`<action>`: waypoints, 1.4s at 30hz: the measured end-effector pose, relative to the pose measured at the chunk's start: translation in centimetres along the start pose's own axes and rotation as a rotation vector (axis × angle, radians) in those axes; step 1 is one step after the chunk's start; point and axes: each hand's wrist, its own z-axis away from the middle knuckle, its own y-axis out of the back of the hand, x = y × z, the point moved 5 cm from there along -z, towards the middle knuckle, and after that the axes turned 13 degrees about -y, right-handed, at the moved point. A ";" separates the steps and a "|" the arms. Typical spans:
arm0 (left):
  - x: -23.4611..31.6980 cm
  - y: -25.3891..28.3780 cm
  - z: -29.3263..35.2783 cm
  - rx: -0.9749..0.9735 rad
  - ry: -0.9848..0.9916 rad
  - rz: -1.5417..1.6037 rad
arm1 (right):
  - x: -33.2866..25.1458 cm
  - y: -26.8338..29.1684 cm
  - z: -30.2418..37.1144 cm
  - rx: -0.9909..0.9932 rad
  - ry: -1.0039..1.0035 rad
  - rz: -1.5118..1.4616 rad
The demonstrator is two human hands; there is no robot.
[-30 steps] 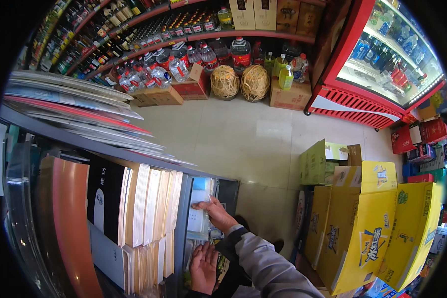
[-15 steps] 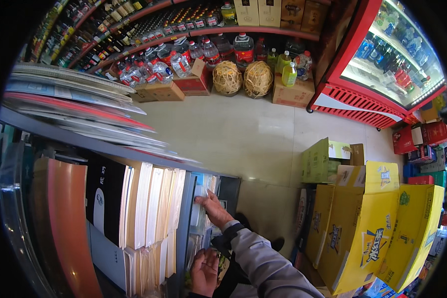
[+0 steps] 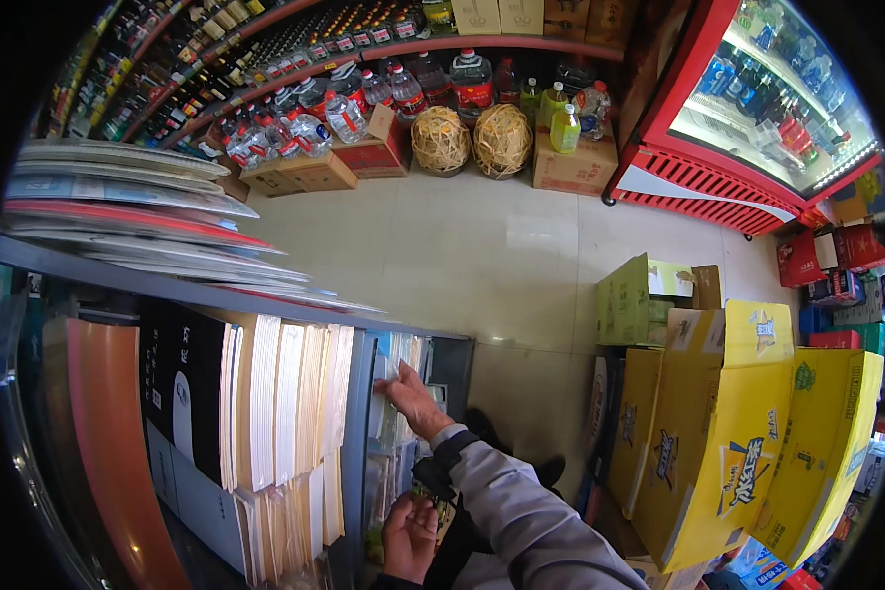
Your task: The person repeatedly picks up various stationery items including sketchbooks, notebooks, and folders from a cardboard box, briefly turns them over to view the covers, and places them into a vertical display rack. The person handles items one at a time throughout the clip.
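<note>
Right hand (image 3: 413, 401): fingertips hard to make out against the pale packets (image 3: 379, 421), can't tell if gripping. Packet contents too small to tell. Left hand (image 3: 410, 539): inside of curled fingers unclear; its dark sleeve (image 3: 395, 583) cut by bottom edge. Grey sleeve (image 3: 526, 506) also cropped there, partly hides dark shoes (image 3: 549, 471). Fridge (image 3: 718, 179) and upper-shelf cartons (image 3: 521, 15) cut at top. Far-left bottles (image 3: 182, 74) too small.

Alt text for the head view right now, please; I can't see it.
A person's right hand is at plastic-wrapped items on a shelf, the left hand lower in view with fingers curled. Pale paper-like stacks fill the left, yellow cartons the right; across the floor are bottles and a red-framed fridge.
</note>
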 end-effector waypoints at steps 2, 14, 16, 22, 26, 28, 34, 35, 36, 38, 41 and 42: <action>-0.1 -0.1 -0.2 -0.030 0.017 0.018 | 0.5 0.9 -0.9 0.092 -0.054 0.184; -0.5 0.1 0.2 0.098 0.047 -0.033 | -0.7 1.6 2.1 0.389 -0.237 1.048; -0.7 0.0 0.3 0.105 0.048 -0.027 | -1.0 1.0 2.6 0.440 -0.211 1.100; -1.0 -0.3 0.4 0.034 0.063 0.013 | -1.6 0.7 2.8 0.420 -0.208 1.067; -1.0 -0.8 1.1 0.097 0.051 -0.042 | -1.0 1.0 2.8 0.452 -0.218 1.052; -0.9 -0.8 1.5 0.119 0.039 -0.037 | -1.1 0.5 3.4 0.492 -0.214 1.042; 0.1 -0.5 2.4 0.071 0.013 -0.048 | 0.1 -0.8 6.5 0.504 0.050 1.143; -0.1 -0.1 2.3 0.063 0.018 -0.051 | 0.6 -1.8 6.8 0.428 0.146 1.260; -0.2 0.4 2.2 0.055 0.022 -0.053 | 1.2 -2.9 7.0 0.349 0.243 1.373; -0.3 0.6 2.6 0.053 0.026 -0.048 | 2.2 -2.5 6.0 0.274 0.229 1.524; -0.4 0.8 3.3 0.059 0.035 -0.025 | 2.7 -3.2 5.8 0.280 0.352 1.534; -0.4 0.9 3.4 0.047 0.037 -0.027 | 2.9 -3.3 6.1 0.288 0.358 1.537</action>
